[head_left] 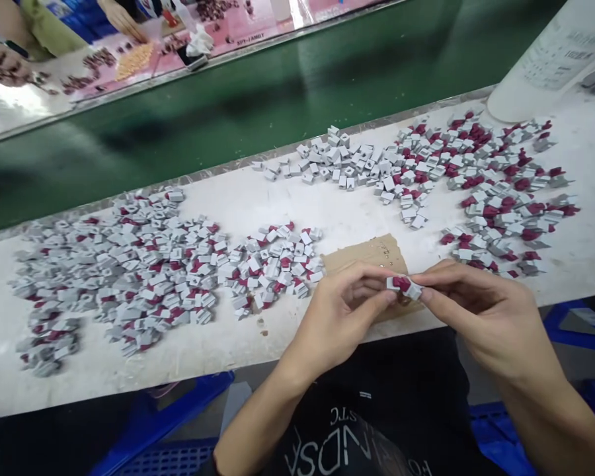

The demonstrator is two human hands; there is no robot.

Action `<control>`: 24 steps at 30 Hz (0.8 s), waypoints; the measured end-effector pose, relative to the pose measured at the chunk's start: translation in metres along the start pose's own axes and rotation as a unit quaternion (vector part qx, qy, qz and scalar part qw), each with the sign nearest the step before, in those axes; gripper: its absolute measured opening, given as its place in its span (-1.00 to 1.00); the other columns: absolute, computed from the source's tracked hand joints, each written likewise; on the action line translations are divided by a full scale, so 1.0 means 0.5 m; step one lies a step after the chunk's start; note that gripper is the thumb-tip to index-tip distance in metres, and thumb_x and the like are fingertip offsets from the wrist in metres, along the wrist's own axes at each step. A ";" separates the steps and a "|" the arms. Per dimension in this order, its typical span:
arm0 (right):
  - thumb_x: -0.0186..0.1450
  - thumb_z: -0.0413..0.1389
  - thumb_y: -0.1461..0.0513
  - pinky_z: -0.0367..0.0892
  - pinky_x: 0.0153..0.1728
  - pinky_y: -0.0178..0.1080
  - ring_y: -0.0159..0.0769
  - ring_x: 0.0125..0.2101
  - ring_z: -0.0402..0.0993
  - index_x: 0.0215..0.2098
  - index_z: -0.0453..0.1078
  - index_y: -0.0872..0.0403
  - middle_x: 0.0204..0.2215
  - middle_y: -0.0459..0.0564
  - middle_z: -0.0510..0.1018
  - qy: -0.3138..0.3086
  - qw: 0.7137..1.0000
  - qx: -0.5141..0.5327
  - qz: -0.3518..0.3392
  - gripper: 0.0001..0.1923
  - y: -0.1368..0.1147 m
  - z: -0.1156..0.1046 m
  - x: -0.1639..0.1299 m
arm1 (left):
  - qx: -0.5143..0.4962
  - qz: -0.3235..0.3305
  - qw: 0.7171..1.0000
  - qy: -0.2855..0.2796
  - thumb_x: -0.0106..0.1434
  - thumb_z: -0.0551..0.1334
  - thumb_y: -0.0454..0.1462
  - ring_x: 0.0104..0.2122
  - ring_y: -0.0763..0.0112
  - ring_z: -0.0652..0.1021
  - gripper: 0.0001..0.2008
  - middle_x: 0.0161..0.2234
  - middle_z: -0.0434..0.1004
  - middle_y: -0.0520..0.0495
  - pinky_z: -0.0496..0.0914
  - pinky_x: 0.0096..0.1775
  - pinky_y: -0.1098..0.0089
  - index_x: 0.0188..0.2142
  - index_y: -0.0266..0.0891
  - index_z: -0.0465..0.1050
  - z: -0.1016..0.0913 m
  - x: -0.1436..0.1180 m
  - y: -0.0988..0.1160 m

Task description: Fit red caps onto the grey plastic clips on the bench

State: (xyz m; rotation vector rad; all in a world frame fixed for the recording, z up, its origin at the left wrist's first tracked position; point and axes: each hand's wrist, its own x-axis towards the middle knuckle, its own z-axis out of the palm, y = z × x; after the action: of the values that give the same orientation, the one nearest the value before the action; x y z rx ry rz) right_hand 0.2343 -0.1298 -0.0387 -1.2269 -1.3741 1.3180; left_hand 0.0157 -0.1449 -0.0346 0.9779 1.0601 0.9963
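Note:
Between my two hands is a small grey and dark-red plastic part, pinched at both ends over a piece of brown cardboard. The thumb and fingers of my left hand close on its grey left end. At its grey right end, my right hand grips with thumb and forefinger. Dark red shows in the middle of the part. Small shiny drops or bits lie on the cardboard. Left of my left hand spreads a pile of similar grey and dark-red parts.
A large heap of parts covers the table's left side; more parts lie at the back right. A big white bottle stands at the far right. Beyond the green belt, another person's hands work among small pieces.

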 end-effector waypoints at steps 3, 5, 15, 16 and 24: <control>0.47 0.47 0.14 0.72 -0.21 -0.30 -0.18 -0.21 0.81 -0.11 0.83 -0.18 -0.21 0.00 0.82 -0.002 1.000 0.005 -0.005 -0.95 -0.001 0.004 0.003 | 0.015 0.010 1.000 -0.001 0.51 0.48 -0.30 -0.01 0.28 0.82 -0.86 -0.02 0.85 -0.06 0.70 0.10 0.32 0.03 -0.11 0.76 0.000 -0.001 0.003; 0.47 0.48 0.11 0.71 -0.23 -0.32 -0.19 -0.22 0.80 -0.13 0.83 -0.17 -0.23 0.00 0.82 -0.007 1.000 -0.001 -0.004 -0.96 -0.004 0.004 0.006 | 0.016 0.017 1.000 -0.001 0.50 0.49 -0.31 -0.04 0.28 0.82 -0.87 -0.05 0.84 -0.05 0.71 0.07 0.32 0.00 -0.11 0.77 0.002 -0.002 0.005; 0.50 0.44 0.08 0.75 -0.20 -0.24 -0.13 -0.16 0.82 -0.06 0.81 -0.23 -0.12 -0.04 0.85 -0.042 0.998 -0.036 -0.019 -0.92 -0.008 0.000 0.004 | 0.125 0.056 0.990 -0.027 0.53 0.44 -0.24 -0.07 0.24 0.78 -0.88 -0.07 0.82 -0.12 0.67 -0.04 0.28 0.01 -0.17 0.71 -0.024 -0.001 0.042; 0.50 0.44 0.07 0.75 -0.18 -0.21 -0.11 -0.13 0.82 -0.01 0.80 -0.24 -0.09 -0.04 0.85 -0.031 0.998 -0.054 -0.019 -0.88 -0.005 -0.003 0.006 | 0.169 0.069 0.983 -0.019 0.55 0.42 -0.23 -0.07 0.23 0.77 -0.88 -0.06 0.82 -0.12 0.67 -0.04 0.26 0.01 -0.16 0.71 -0.039 0.002 0.054; 0.51 0.30 0.08 0.61 -0.16 0.05 -0.01 -0.22 0.67 0.07 0.73 -0.09 -0.08 0.09 0.74 0.133 0.917 -0.368 -0.077 -0.76 0.029 -0.112 0.054 | 0.529 -0.006 0.796 0.294 0.48 0.28 -0.09 0.02 -0.08 0.72 -0.73 0.05 0.79 -0.21 0.60 0.00 0.05 0.00 -0.18 0.65 -0.228 0.053 0.150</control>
State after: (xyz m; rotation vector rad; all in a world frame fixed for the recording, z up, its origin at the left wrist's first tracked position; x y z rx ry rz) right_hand 0.2865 -0.0945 -0.0500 -1.6634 -1.7825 0.4804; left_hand -0.1021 -0.0841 0.0084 1.5778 2.2758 0.6436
